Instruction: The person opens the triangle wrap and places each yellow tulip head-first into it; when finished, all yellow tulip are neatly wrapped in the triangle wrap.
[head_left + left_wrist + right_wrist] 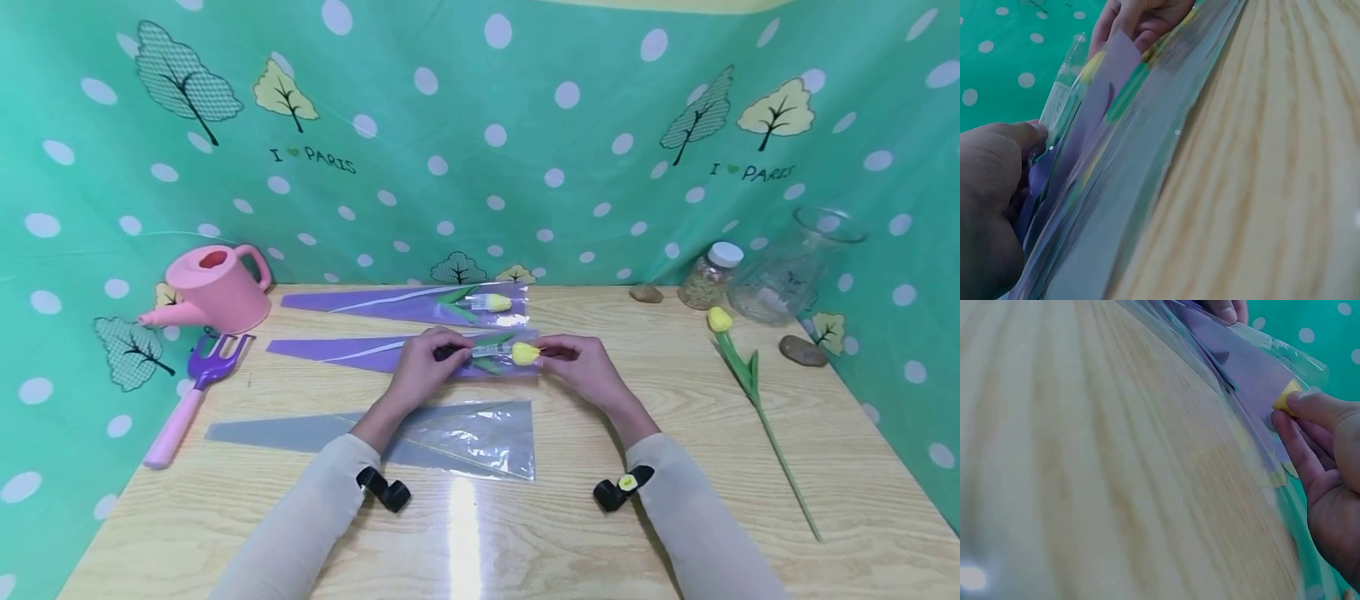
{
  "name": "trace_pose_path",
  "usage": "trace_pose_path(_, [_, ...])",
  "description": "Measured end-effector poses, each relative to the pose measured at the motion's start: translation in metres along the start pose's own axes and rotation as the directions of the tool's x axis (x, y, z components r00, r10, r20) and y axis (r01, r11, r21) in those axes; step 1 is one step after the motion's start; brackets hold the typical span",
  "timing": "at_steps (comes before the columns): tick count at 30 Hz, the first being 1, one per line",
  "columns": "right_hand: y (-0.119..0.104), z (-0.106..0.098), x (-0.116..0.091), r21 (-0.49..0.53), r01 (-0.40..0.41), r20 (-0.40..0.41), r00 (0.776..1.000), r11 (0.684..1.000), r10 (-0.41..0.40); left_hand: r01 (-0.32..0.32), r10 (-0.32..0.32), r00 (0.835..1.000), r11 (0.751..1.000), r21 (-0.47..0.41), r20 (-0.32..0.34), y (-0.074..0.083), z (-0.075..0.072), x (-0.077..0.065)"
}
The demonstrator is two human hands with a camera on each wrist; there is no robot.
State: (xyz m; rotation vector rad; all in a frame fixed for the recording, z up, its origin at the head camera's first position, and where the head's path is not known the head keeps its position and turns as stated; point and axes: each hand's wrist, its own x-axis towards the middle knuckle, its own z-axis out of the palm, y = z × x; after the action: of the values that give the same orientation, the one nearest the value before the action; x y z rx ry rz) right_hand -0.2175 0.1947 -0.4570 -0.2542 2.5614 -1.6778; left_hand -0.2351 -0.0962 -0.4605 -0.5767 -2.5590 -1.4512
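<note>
While a green dotted cloth [495, 212] hangs beyond my fingers, a pale wooden table [562, 533] spreads under them. Just beneath my fingertips lies the middle purple sleeve [337, 352]; another, the far purple sleeve [360, 303], is just past them, and a grey clear sleeve [285, 432] lies on the near side, partly under my left forearm. Well off to their right are a loose yellow tulip [768, 421] and a glass flask [780, 279]; well off to their left, a pink watering can [228, 300] and a purple fork [193, 392]. My left hand [427, 360] is closed to a pinch, thumb and fingers nipping a clear printed piece [491, 351] at its edge. My right hand [583, 362] pinches too — thumb against forefinger — on the yellow bloom [524, 354], over the middle sleeve; whether film covers it I cannot tell.
</note>
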Motion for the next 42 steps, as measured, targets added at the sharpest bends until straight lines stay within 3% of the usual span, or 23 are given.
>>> trace_pose_path(9, [0.001, 0.005, 0.016, 0.027, -0.007, 0.079, 0.997, 1.0, 0.005, -0.009, 0.009, 1.0, 1.0, 0.005, -0.002, 0.001, 0.0, 0.0])
trace_pose_path(14, [0.002, 0.006, 0.017, 0.046, 0.015, 0.072, 0.997, 0.999, -0.019, -0.008, 0.008, 1.0, 1.0, 0.0, 0.006, 0.0, 0.0, 0.002])
trace_pose_path(19, [0.003, 0.001, 0.014, 0.051, 0.003, 0.046, 0.999, 0.999, -0.006, 0.05, -0.05, 0.999, 0.999, 0.003, -0.006, -0.001, -0.004, 0.003])
trace_pose_path(24, [0.002, -0.013, 0.004, 0.017, -0.057, -0.008, 0.998, 0.998, 0.057, 0.063, -0.062, 0.998, 0.998, 0.016, -0.019, 0.002, -0.011, 0.011])
trace_pose_path(29, [-0.003, -0.02, -0.011, 0.011, -0.05, -0.013, 0.999, 0.999, 0.05, 0.029, -0.029, 0.999, 0.999, 0.044, -0.016, 0.003, -0.013, 0.023])
trace_pose_path(36, [-0.01, -0.011, -0.037, 0.053, -0.032, 0.08, 0.996, 0.998, 0.028, 0.035, -0.033, 0.998, 0.998, 0.045, -0.047, 0.006, -0.011, 0.031])
trace_pose_path(42, [-0.008, 0.001, -0.055, 0.004, 0.004, 0.157, 0.988, 1.0, -0.004, 0.045, -0.045, 0.999, 0.998, 0.044, -0.019, 0.006, -0.008, 0.032])
